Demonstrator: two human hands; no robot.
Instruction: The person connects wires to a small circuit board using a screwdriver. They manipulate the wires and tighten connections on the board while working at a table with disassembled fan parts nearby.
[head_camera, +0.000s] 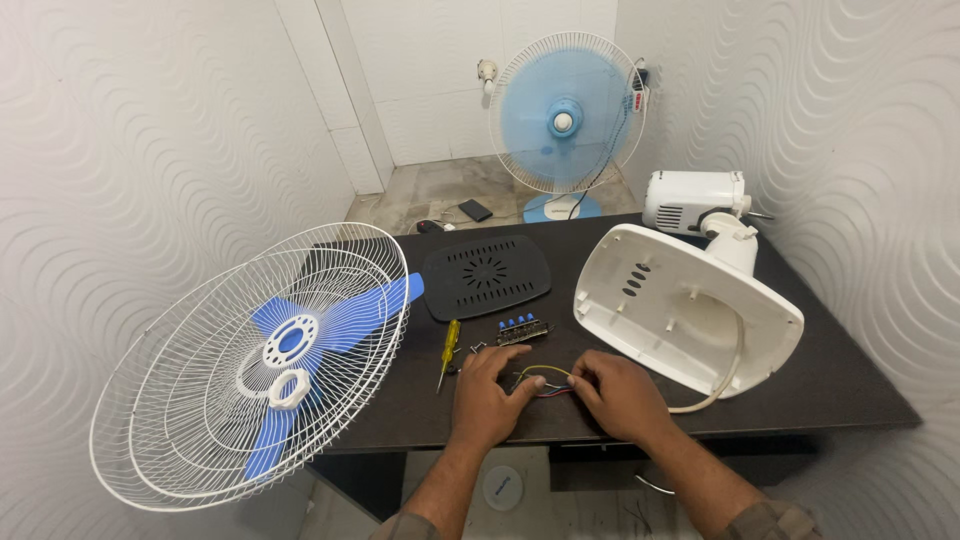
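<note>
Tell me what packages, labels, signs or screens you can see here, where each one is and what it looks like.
No packages, signs or lit screens show.
Small dark flat rectangular device: on the tiled floor behind the dark table, left of the standing blue fan's base; whether it has a screen cannot be told.
White power strip with red switches: on the wall, right of that fan; any label is too small to see.

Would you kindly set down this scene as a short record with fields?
Setting: dark rectangular table between white textured walls
Left hand: pinching thin coloured wires
Right hand: pinching the same wires
Near the hands: yellow-handled screwdriver; switch block with blue buttons
Left of table: white wire fan guards with blue plastic blade
Right of table: upturned white plastic fan base
Centre: black vented oval cover
Floor behind: assembled blue and white fan
</note>
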